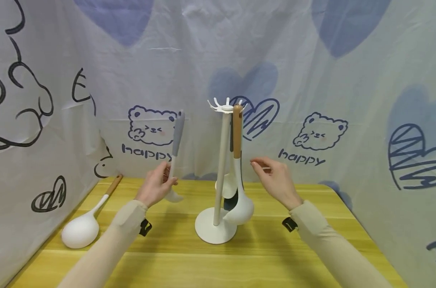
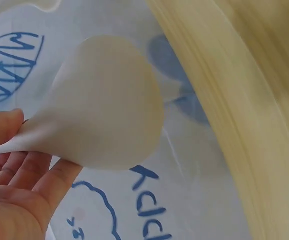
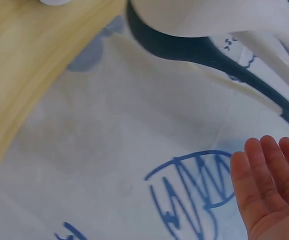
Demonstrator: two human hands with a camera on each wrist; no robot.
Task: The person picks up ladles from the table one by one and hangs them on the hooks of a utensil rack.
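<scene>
My left hand grips a white serving spoon with a grey handle by its neck. The handle points up, and the broad rounded head hangs below the fingers. In the middle of the table stands a white utensil rack with a round base and hooks on top. From it hangs a white ladle with a wooden handle, partly hiding a dark utensil and another white utensil. Just right of these, my right hand is held in the air with relaxed fingers, touching nothing.
A second white ladle with a wooden handle lies at the left of the wooden table. Behind and at both sides hangs a pale printed cloth, close to the table's back edge.
</scene>
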